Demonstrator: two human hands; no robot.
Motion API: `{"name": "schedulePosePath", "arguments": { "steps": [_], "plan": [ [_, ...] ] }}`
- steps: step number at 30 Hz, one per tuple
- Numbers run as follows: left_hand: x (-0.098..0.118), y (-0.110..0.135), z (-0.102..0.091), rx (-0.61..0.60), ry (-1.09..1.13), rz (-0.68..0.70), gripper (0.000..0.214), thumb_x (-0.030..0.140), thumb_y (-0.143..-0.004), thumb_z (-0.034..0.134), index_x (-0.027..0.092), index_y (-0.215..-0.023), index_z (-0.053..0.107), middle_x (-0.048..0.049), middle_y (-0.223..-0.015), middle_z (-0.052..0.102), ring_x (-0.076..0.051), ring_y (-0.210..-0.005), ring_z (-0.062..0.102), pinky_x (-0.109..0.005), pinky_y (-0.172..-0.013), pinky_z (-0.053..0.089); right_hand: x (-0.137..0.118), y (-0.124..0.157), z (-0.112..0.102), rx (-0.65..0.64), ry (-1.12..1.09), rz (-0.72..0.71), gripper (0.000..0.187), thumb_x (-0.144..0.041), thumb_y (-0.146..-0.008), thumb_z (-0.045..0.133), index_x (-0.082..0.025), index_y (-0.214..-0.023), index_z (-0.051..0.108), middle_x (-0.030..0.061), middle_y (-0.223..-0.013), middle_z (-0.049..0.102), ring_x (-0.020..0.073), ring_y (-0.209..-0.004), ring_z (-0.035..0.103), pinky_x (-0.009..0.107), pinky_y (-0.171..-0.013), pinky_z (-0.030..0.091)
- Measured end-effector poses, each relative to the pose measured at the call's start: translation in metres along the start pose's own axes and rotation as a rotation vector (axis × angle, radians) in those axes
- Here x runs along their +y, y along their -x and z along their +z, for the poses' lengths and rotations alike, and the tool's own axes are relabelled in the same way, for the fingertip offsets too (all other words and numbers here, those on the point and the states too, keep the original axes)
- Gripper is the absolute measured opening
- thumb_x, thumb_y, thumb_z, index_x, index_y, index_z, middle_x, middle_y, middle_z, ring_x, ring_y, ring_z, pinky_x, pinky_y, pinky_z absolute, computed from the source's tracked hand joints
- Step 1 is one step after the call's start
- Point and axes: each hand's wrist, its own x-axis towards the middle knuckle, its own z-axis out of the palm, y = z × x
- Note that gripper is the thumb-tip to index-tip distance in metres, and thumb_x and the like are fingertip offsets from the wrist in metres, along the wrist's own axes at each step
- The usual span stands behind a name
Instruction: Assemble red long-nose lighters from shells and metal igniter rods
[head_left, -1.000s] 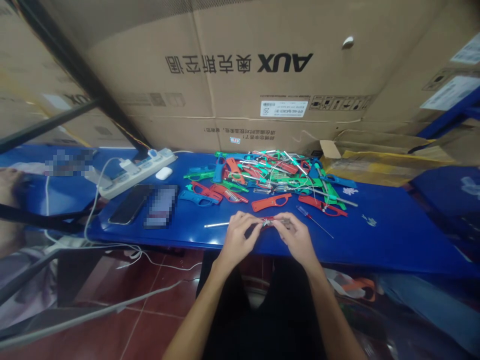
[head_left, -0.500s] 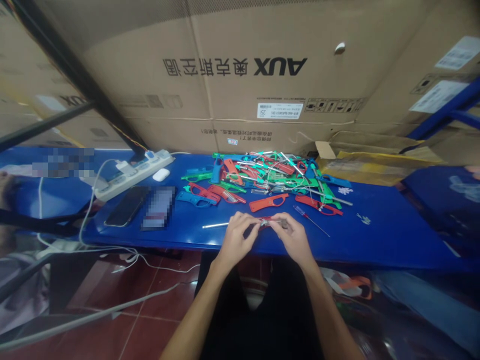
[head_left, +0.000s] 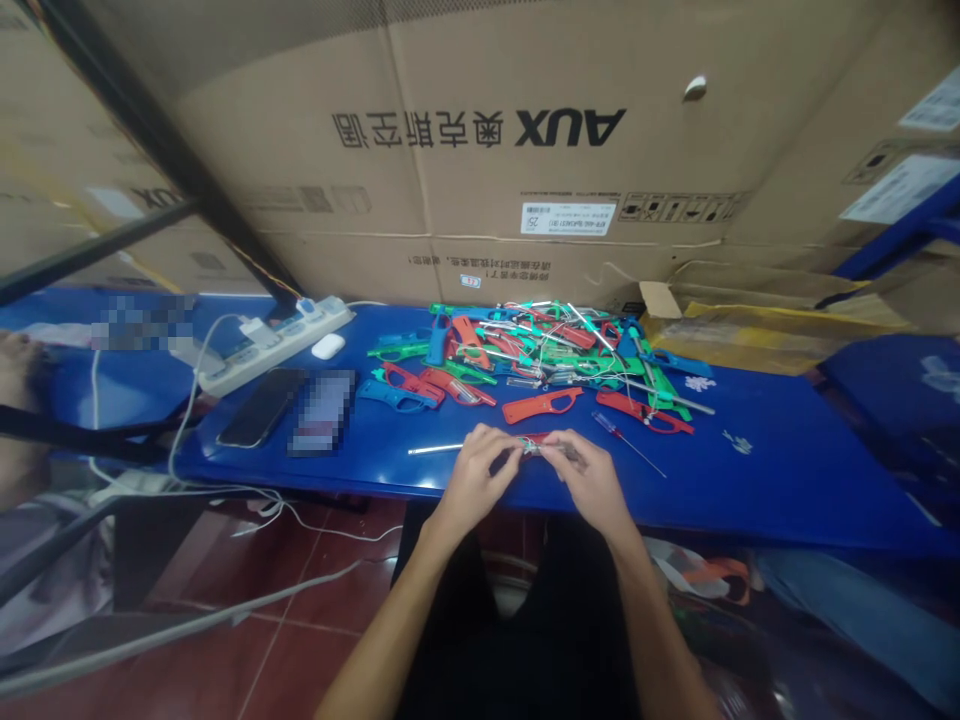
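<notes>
**Head view, seen from above the bench.** I look down on a blue table [head_left: 787, 470] backed by stacked cardboard cartons [head_left: 480, 180].

- **Surroundings:** Beyond my hands lies a heap of plastic handle shells [head_left: 540, 355] in red, green and blue, tangled with thin metal rods. Its nearest member, a red shell [head_left: 541, 404], lies just past my fingertips.
- **Right of the hands:** A small screwdriver [head_left: 609, 427] rests slantwise on the table, with its handle toward the heap and its shaft toward the near right.
- **Left of the hands:** A bare metal pin [head_left: 435, 449] lies near my left hand, running left to right. Farther left are a dark phone [head_left: 261, 407], a white power strip [head_left: 274, 340] with plugs in it, and a small white oval case [head_left: 328, 346].
- **Right rear:** A yellow-lined open box [head_left: 750, 320] stands at the back.
- **Workpiece:** My own fingers cover most of the workpiece [head_left: 541, 445], a small red part carrying a metal piece. Its long axis runs left to right, about parallel to the near table edge. I cannot tell which end is which.
- **Position and grip:** It sits over the near strip of the table, in front of the heap, and spans the gap between my two sets of fingertips. My left hand [head_left: 476, 478] pinches its left end between thumb and fingers. My right hand [head_left: 595, 480] pinches its right end the same way. Both hands are closed on it, with the backs of the hands toward the camera.
</notes>
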Motion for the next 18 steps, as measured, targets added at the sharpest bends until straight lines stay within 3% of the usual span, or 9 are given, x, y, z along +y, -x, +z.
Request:
{"name": "schedulePosePath", "arguments": {
  "steps": [18],
  "plan": [
    [-0.0054, -0.0003, 0.0019, 0.032, 0.013, 0.092, 0.01, 0.019, -0.1, 0.06, 0.02, -0.104, 0.07, -0.0038, -0.094, 0.073, -0.019, -0.087, 0.06, -0.036, -0.084, 0.047, 0.0026, -0.0004, -0.0006, -0.019, 0.092, -0.056, 0.021, -0.042, -0.093, 0.067, -0.022, -0.091, 0.072, 0.0011, -0.084, 0.066, 0.0112, -0.059, 0.053, 0.024, -0.054, 0.043]
  ]
}}
